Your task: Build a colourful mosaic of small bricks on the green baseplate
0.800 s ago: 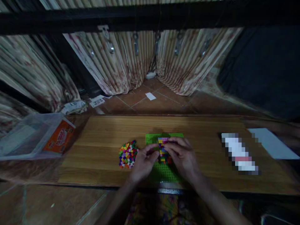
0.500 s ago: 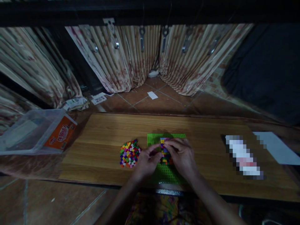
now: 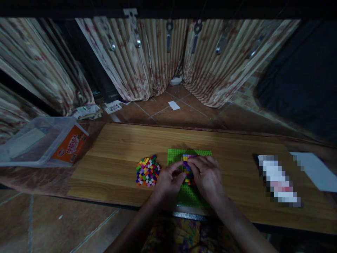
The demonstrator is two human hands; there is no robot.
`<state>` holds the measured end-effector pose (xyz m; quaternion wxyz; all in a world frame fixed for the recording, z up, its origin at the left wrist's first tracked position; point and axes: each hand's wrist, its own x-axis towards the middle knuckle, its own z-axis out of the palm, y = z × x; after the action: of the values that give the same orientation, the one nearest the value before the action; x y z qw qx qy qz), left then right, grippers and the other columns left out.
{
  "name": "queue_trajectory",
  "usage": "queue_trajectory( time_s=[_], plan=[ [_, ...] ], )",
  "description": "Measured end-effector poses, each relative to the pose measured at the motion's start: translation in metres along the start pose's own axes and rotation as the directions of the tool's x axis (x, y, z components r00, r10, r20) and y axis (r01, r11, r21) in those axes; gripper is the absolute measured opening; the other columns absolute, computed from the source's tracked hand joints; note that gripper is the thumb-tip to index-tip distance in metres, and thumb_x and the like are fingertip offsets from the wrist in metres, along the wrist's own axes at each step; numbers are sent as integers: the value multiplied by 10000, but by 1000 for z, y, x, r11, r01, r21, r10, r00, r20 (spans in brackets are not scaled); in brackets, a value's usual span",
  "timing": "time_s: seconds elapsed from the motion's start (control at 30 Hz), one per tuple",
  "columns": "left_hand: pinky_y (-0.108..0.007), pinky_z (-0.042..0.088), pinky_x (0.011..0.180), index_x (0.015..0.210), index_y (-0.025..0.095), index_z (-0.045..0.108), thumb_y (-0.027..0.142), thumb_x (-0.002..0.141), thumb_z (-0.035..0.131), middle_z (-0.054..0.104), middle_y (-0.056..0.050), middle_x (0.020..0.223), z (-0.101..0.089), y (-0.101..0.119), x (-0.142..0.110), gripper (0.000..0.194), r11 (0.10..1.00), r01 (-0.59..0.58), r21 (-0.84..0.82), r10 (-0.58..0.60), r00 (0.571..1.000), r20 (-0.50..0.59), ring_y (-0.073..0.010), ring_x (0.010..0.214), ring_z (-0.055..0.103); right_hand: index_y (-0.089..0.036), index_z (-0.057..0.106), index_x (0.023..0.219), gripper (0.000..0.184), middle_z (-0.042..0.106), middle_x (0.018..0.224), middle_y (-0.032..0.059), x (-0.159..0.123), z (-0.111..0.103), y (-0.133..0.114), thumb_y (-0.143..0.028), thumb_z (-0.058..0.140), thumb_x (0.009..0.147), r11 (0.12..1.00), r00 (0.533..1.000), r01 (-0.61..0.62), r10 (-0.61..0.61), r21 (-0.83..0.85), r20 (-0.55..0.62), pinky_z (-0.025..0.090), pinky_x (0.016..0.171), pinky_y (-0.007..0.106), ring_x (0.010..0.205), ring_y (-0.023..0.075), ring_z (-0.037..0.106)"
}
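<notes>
Since the earlier frames, your head view has swung: the long wood-grain surface (image 3: 116, 154) and everything on it sit further right in the picture, while your two hands remain at the same brick work.

Head view: you have a green, studded, square plastic baseplate (image 3: 189, 196) at the near edge of the surface. On it stands a small multicoloured block of plastic bricks (image 3: 187, 170), partly covered by your fingers. Your left hand (image 3: 170, 181) is at the block's left side, thumb and forefinger curled toward it. Your right hand (image 3: 209, 175) is over its right side, fingers bent and bunched. Whether either hand pinches a loose brick, you cannot tell from here.

Just left of your left hand lies a loose pile of small multicoloured plastic bricks (image 3: 147, 171). A pixelated, mostly white oblong item (image 3: 279, 181) lies well apart, to your right.
</notes>
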<state>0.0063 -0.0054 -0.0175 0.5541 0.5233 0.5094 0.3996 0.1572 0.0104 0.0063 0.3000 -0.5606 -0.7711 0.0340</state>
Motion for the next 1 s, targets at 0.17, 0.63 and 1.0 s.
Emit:
queue_trajectory(
  time_s=[0.17,0.63,1.0],
  plan=[
    [-204,458,592,1213,209,612,239,793,596,649,-8,783,2,-1,-2,421,1000,12,6,-12,1000,-8,-116,655,587,-204,691,880,190,709,886,37,-3,0,2,-256,514,926,1000,999,-10,11,19,-32,397,794,328,820,203,551],
    [-216,468,621,1222,190,601,255,808,590,663,-12,789,0,1,-5,418,999,20,26,-21,1000,5,-122,671,599,-227,705,875,135,688,903,34,-11,5,-1,-311,598,872,998,997,-62,60,-24,-57,390,792,354,857,217,555],
    [-227,481,624,1221,199,605,283,814,589,672,-21,807,1,-3,-5,416,999,-1,52,1,1000,5,-131,665,607,-263,741,914,180,708,921,33,-10,8,7,-311,570,891,996,995,-62,66,61,-77,413,793,367,852,203,579]
  ],
)
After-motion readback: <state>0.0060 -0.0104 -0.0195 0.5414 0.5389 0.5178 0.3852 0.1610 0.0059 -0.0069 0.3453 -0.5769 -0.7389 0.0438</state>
